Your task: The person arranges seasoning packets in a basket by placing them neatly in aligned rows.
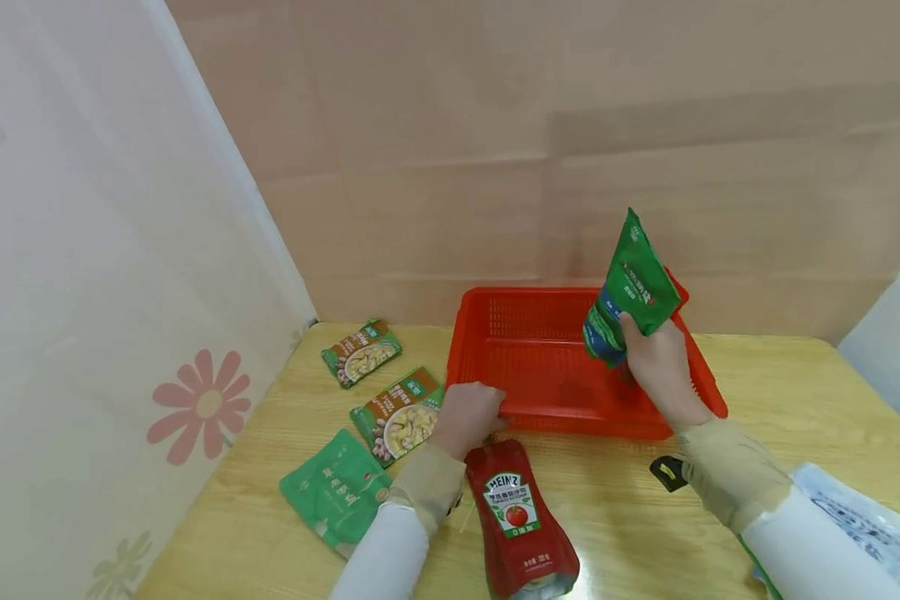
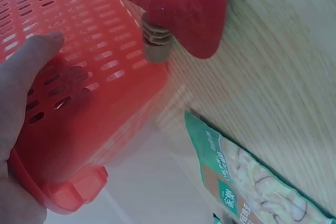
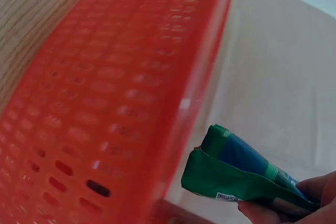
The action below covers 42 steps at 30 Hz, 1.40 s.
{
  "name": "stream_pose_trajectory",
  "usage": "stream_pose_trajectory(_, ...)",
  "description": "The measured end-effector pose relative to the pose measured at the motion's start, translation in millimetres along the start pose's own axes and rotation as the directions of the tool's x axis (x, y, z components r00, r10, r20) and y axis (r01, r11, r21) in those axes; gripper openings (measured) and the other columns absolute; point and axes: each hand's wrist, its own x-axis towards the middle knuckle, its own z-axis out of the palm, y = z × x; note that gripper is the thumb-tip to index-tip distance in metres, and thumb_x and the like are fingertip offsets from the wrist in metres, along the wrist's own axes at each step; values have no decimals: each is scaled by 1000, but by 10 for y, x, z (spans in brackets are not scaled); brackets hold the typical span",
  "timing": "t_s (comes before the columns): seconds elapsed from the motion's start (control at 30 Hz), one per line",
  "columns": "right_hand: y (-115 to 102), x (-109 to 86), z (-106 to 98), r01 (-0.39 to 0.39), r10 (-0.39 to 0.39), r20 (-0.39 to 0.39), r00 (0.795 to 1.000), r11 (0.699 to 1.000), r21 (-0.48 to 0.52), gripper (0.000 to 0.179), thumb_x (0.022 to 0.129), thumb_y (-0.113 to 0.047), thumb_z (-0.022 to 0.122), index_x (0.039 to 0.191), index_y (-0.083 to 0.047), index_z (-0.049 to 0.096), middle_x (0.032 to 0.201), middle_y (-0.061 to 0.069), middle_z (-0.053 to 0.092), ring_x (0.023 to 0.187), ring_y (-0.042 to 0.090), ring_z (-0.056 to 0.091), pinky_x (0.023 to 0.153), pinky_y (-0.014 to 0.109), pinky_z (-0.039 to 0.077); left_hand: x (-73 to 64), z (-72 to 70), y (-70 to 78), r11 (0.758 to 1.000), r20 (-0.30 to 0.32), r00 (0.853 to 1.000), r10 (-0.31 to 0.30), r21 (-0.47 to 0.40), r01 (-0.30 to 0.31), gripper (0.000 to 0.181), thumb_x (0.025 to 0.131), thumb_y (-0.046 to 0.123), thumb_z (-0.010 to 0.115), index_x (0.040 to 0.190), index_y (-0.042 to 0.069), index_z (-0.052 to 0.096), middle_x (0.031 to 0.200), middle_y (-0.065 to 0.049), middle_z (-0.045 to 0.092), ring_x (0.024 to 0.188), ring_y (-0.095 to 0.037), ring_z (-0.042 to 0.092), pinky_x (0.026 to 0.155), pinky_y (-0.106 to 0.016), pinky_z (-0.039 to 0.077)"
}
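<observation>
We see a green packet (image 1: pixel 640 283) with a blue band, raised at a tilt over the right part of a red basket (image 1: pixel 528 371). Our right hand (image 1: pixel 660 367) grips it near its lower end, thumb across the front; we cannot tell whether its bottom edge dips below the rim. Our left hand (image 1: pixel 468 412) holds the basket's near wall at the left corner, its thumb against the perforated outside.

Just in front of the basket lies a red ketchup pouch (image 1: pixel 512 525), its capped end toward the wall. Left of our left hand we find two brown-and-green food packets (image 1: pixel 407 421), one behind the other, and nearer us a flat green pouch (image 1: pixel 337 492). By our right cuff lies a small black item (image 1: pixel 669 472), and farther right a pale bag (image 1: pixel 870 525), partly behind our sleeve. All this rests on a wood-grain table (image 1: pixel 787 383), with a brownish sheet (image 1: pixel 420 167) behind and a flowered cloth (image 1: pixel 120 250) at left.
</observation>
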Motion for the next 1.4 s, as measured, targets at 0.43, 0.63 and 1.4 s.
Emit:
stream_pose_trajectory(0.43, 260, 175, 184, 2, -1, 23, 1000, 999, -41, 50, 103, -23, 36, 142, 7, 29, 136, 33, 44, 120, 50, 47, 102, 63, 37, -2, 13, 3, 1000, 19, 1000, -10, 1, 10, 25, 83, 46, 70, 73, 24, 64, 57, 9, 59, 49, -6, 50, 46, -23, 38)
stream_pose_trajectory(0.63, 372, 203, 238, -24, 27, 40, 999, 997, -76, 50, 103, -24, 36, 143, 6, 28, 136, 34, 44, 120, 50, 48, 103, 61, 37, 7, 0, -6, 1000, 32, 999, -5, -3, 5, 25, 84, 45, 69, 72, 24, 63, 57, 10, 59, 50, -6, 51, 46, -23, 38)
stream_pose_trajectory(1.4, 610, 299, 369, -166, 189, 102, 977, 965, -202, 49, 103, -18, 36, 141, 12, 28, 133, 37, 45, 121, 51, 48, 102, 60, 39, -12, -11, 11, 1000, 19, 1000, -4, 15, 4, 25, 82, 48, 70, 76, 24, 66, 62, 10, 64, 52, -5, 55, 48, -22, 41)
